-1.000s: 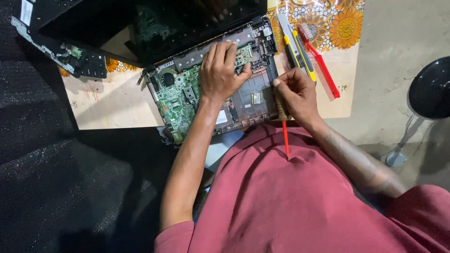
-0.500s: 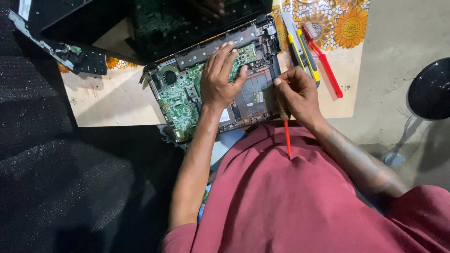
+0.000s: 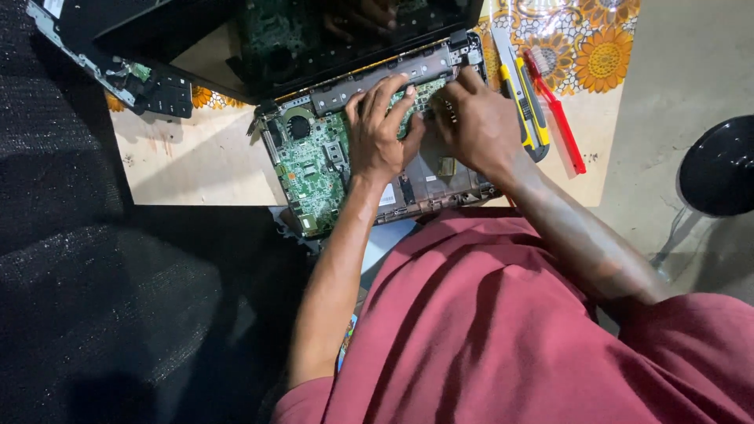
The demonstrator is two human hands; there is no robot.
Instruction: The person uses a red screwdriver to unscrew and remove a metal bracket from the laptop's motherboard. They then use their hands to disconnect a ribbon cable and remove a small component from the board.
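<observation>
An opened laptop (image 3: 369,149) lies on a low wooden board (image 3: 196,165), its upper cover removed so that the green circuit board (image 3: 310,169) is exposed. The dark screen (image 3: 314,39) is folded back, away from the person.

Left hand (image 3: 382,135): rests palm down on the middle of the laptop base. Fingers spread and reaching toward the hinge edge, fingertips on the grey strip just below the screen. The hand is flat and open; nothing is gripped in it.

Right hand (image 3: 475,118): lies just beside the left hand, on the right part of the base. Fingers are curled down toward the hinge corner. Whether they pinch any small part cannot be told, since the fingertips are hidden under the hand.

The thumbs of the two hands are close together over the centre of the base.

Surroundings:
- A yellow and black tool (image 3: 520,98) lies on the board just right of the laptop.
- A red tool (image 3: 556,111) lies beside it, farther right, angled toward the board edge.
- A sunflower-pattern cloth (image 3: 597,47) covers the far right corner of the board.
- A detached black laptop part (image 3: 118,67) lies at the far left of the board.
- A black stool (image 3: 719,165) stands on the floor, well apart to the right
</observation>
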